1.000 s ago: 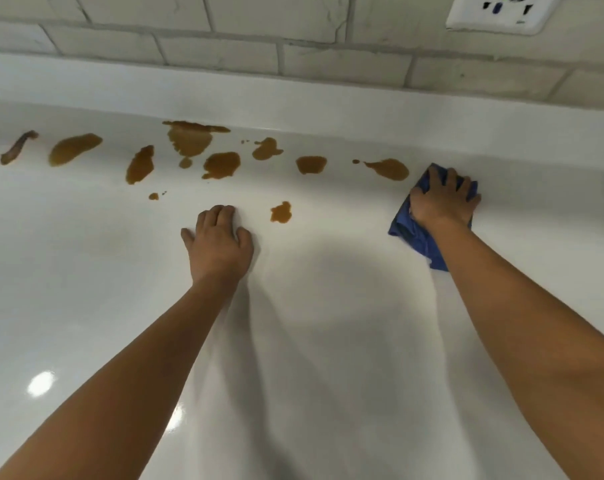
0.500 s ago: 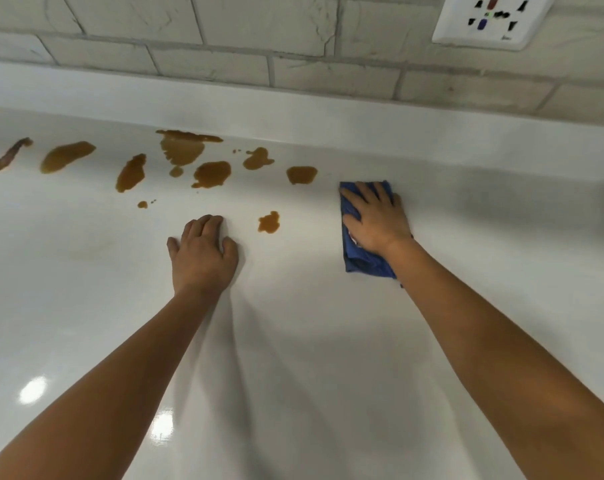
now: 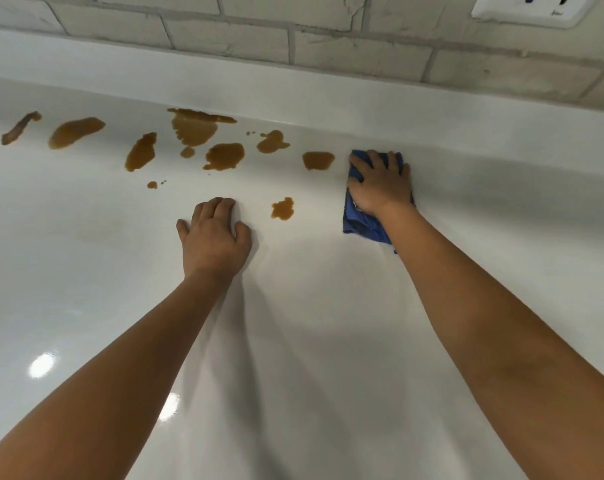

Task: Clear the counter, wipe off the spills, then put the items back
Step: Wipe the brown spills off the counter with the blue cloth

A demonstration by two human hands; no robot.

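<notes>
head | worktop: white, glossy | brown spills: about twelve, 9 to 12 o'clock | blue cloth: one, 1 o'clock, just right of nearest spill | right hand: fingers spread, pressing cloth | left hand: flat on worktop, holding nothing | socket: one, 1 o'clock
</notes>
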